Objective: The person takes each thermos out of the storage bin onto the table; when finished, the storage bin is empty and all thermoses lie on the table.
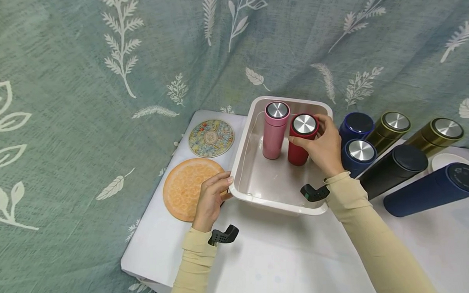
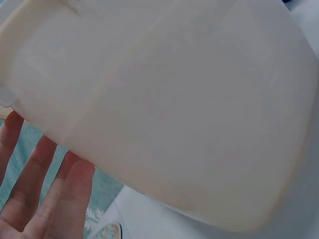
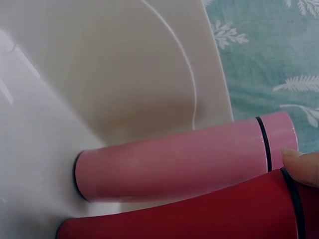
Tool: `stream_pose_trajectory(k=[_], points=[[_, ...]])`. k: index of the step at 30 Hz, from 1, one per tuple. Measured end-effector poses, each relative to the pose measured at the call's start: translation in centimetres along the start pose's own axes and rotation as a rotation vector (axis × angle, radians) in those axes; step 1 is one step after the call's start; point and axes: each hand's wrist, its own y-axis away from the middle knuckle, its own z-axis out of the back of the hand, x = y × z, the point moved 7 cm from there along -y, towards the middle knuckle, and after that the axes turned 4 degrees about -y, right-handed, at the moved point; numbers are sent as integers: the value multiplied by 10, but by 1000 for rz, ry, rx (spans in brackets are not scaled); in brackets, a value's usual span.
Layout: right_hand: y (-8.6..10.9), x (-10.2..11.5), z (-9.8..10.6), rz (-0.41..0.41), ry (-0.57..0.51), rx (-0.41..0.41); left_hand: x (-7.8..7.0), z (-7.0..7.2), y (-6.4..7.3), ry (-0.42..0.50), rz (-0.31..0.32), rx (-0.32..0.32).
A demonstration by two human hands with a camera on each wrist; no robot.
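Note:
A white plastic basin [image 1: 283, 195] holds two thermos flasks. The pink thermos [image 1: 274, 137] stands at its left, seen lying across the right wrist view as a pink body [image 3: 174, 162]. Beside it is the red thermos [image 1: 301, 144] with a silver lid top. My right hand [image 1: 324, 143] grips the red one near its lid, thumb on the near left side and fingers behind. My left hand [image 1: 213, 193] touches the basin's near left corner with fairly straight fingers [image 2: 35, 174] against the outer wall. Whether the red thermos's base touches the basin floor, I cannot tell.
Right of the basin stand two blue thermoses [image 1: 360, 157], two olive-gold ones [image 1: 436, 136], a black one [image 1: 394, 169] and a large navy one [image 1: 434, 190]. A white round thing [image 1: 449, 160] is partly hidden. On the left lie a patterned disc [image 1: 211, 138] and an orange disc [image 1: 186, 188].

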Motion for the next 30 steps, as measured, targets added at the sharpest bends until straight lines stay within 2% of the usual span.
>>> stream_pose_trajectory(k=[16, 23, 30], points=[[11, -1, 0, -34, -27, 6, -1, 1, 2, 14, 8, 2], [15, 7, -2, 1, -41, 18, 0, 1, 0, 13, 2, 6], [21, 16, 1, -3, -64, 10, 1, 1, -1, 15, 5, 10]])
